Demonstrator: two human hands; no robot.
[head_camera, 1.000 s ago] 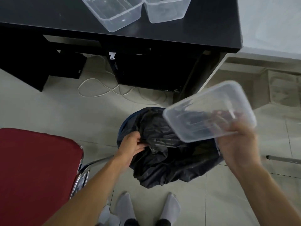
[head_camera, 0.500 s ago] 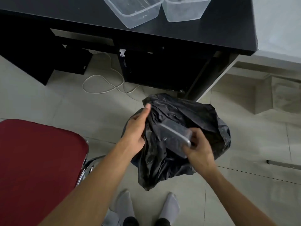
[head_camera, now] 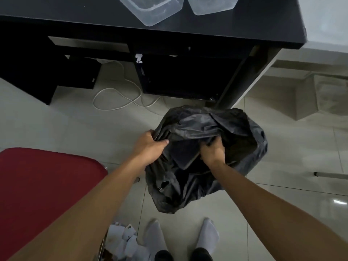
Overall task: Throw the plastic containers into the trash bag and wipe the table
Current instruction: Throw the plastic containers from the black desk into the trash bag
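Plastic containers wait in two places. The left container (head_camera: 152, 10) and the right container (head_camera: 211, 5), both clear, sit just beside each other at the near edge of the black worktop (head_camera: 244, 25), cut off by the top of the view. A third container (head_camera: 185, 157) lies tilted inside the mouth of the black trash bag (head_camera: 235, 132), looking dark against the plastic, with one corner pointing toward the person. The bag sits crumpled on the tiled floor (head_camera: 75, 129) in front of the worktop's right leg. The left hand (head_camera: 150, 147) grips the bag's left rim, thumb on top and fingers curled round the gathered plastic, holding the mouth apart. The right hand (head_camera: 213, 153) reaches into the opening just beside the third container, its fingers curled downward and partly hidden by a fold of the bag. Whether it has hold of the container or of the fold cannot be told. A red chair seat (head_camera: 47, 185) fills the lower left, a white cable (head_camera: 116, 102) loops on the floor under the worktop, and pale scraps of paper (head_camera: 126, 242) lie beside two socked feet (head_camera: 154, 236).
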